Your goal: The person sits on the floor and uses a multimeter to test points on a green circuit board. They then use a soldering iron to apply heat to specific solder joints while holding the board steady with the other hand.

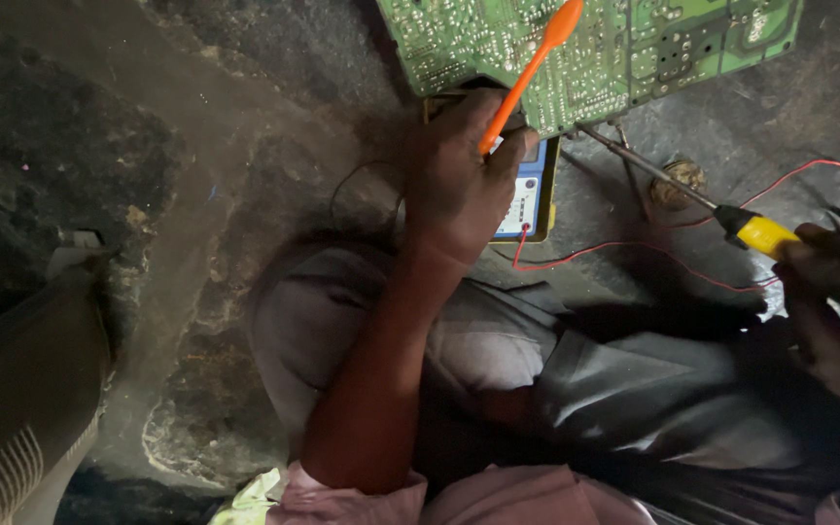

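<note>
In the head view, the person sat low over a rough, dark floor [245, 126], knees covered by grey cloth. The left hand [459, 185] was raised in front of them, its grip pressed together around the handle of an orange toothbrush [533, 70], whose head end lay up against the solder side of a green circuit board [585, 49]. The board stood tilted at the top of the picture, its lower edge propped on a yellow-cased multimeter [529, 194] that lay partly hidden behind the hand. Red lead wires [634, 248] ran from the meter across the floor towards the right.

The right hand [833, 292] sat at the right edge, in shadow; its fingers were closed on the yellow handle of a soldering iron [692, 194], whose long metal shaft reached up-left so that the tip sat just at the board's lower edge. Whether the tip touched the board could not be told. A small round brownish lump [678, 180] rested on the floor just beside the shaft. A pale ribbed casing [21, 408] filled the lower left corner, well apart from the work.

By the look of it, the step in hand was brushing the soldered face clean while the iron waited at the ready. The next move would seem to call for a steady board, the brush lifted clear of the joint, and the iron's tip guided precisely onto one pad without touching its neighbours or the meter's wires.
</note>
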